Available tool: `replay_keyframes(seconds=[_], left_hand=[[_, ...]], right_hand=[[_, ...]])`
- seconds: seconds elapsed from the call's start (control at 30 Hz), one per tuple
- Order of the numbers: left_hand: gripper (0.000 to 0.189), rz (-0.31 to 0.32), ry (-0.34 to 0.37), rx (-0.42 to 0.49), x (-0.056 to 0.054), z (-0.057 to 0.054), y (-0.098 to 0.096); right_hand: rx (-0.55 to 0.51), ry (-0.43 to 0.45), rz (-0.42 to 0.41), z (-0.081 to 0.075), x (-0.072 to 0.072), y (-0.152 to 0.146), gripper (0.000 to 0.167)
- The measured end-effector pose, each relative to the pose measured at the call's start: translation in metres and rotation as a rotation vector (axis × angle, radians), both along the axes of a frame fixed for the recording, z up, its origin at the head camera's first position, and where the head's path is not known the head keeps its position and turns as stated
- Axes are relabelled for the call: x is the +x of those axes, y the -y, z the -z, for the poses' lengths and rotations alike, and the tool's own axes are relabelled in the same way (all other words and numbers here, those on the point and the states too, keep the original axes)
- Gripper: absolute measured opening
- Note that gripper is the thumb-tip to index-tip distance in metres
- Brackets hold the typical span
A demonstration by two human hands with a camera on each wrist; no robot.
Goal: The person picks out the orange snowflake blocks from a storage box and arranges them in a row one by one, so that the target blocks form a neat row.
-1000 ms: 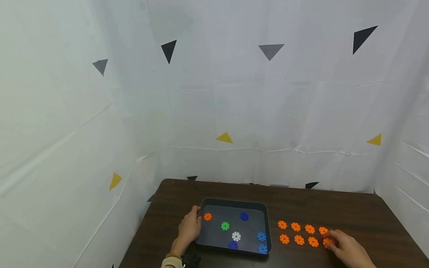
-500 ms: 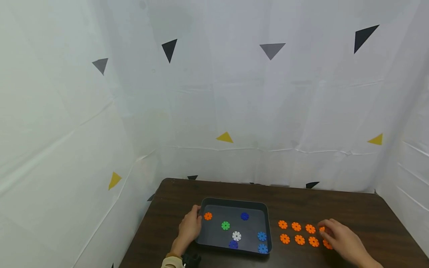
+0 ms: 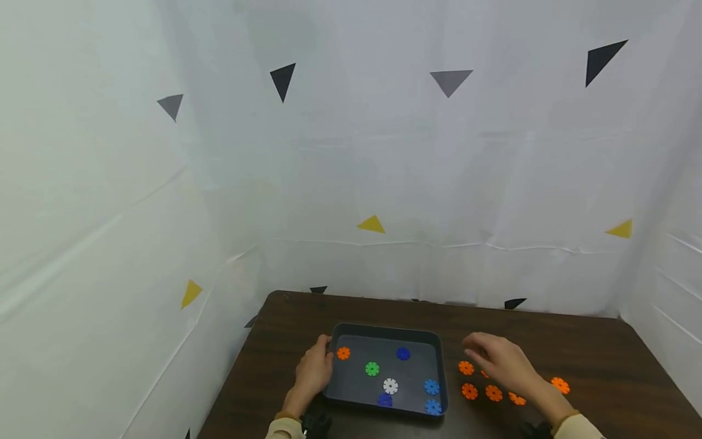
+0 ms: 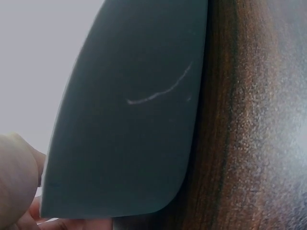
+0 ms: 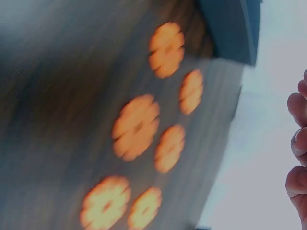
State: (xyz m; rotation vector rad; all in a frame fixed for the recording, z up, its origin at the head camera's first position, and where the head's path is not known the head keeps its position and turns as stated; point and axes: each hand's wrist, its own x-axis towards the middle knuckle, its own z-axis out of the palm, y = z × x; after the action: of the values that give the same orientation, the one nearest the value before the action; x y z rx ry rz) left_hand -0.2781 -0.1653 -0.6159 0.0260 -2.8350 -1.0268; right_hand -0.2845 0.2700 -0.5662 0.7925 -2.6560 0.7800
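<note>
My left hand (image 3: 314,369) grips the left side of a dark grey tray (image 3: 442,372); in the left wrist view its thumb (image 4: 17,179) is beside the tray's rim and fingers show at the near corner. In the tray lie orange, green, white and several blue notched discs. My right hand (image 3: 501,360) is over the orange notched discs (image 3: 469,391), just right of the tray, its fingers bent. In the right wrist view only fingertips (image 5: 300,141) show at the right edge, and I cannot tell whether they hold a disc.
The orange discs lie in two rows on the dark wooden table (image 3: 592,347), some hidden by the right hand and forearm. One orange disc (image 3: 560,385) lies at the far right of them. A white sheet (image 3: 384,152) with triangles hangs behind and at both sides.
My right hand has moved left from the right end of the orange discs toward the tray, uncovering the rightmost disc. My left hand stays on the tray, which keeps its place.
</note>
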Motion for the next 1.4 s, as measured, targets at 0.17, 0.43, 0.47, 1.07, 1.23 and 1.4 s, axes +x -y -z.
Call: replay_keyframes(seconds=[0.17,0.43,0.47,1.07,1.23,1.4], left_hand=[[0.037,0.003,-0.004,-0.011,-0.003,0.002,0.000],[0.037,-0.017,0.011,-0.012,-0.006,-0.002,-0.006],[0.037,-0.014,0.015,-0.008,-0.006,-0.003,-0.008],[0.036,-0.024,-0.003,-0.021,-0.005,0.002,-0.016],[0.036,-0.024,-0.003,-0.025,-0.006,0.003,-0.016],[0.035,-0.025,-0.006,-0.031,-0.004,0.002,-0.016]], right_hand=[[-0.004,0.009,-0.007,-0.004,-0.009,0.026,0.010],[-0.048,-0.045,-0.069,-0.007,-0.017,0.060,0.012],[-0.048,-0.053,-0.073,-0.007,-0.017,0.062,0.012],[-0.012,-0.090,-0.155,-0.016,-0.030,0.088,0.013],[0.001,-0.102,-0.169,-0.023,-0.033,0.095,0.013],[0.020,-0.104,-0.185,-0.026,-0.035,0.100,0.015]])
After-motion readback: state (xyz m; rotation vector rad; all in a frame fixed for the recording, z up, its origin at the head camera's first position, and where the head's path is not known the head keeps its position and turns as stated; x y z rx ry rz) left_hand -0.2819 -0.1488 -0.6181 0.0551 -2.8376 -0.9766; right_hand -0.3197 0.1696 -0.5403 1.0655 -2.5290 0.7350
